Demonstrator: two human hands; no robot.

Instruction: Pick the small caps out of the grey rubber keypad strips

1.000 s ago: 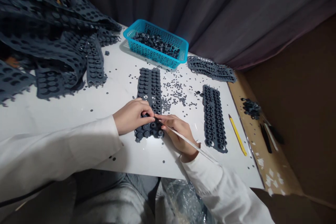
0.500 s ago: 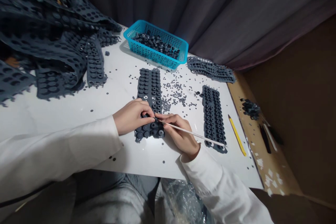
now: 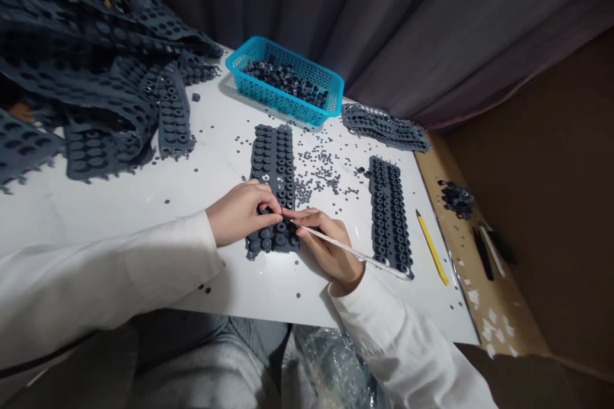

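Presently: strip (image 3: 273, 153) at frame centre, long axis top-to-bottom | left hand (image 3: 247, 212) nearer, overlying it, fingers curled, hold indeterminate | right hand (image 3: 330, 259) at its right edge, grasping stick (image 3: 384, 265)

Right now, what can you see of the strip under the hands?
The strip is dark grey and rubbery-looking, with lengthwise rows of round studs; many along its right side have hollow centres. Its edges look ragged. It lies flat on the white table, its far end short of the basket. The left hand covers part of it; the right hand reaches its right edge. Exact fingertip contact is unclear.
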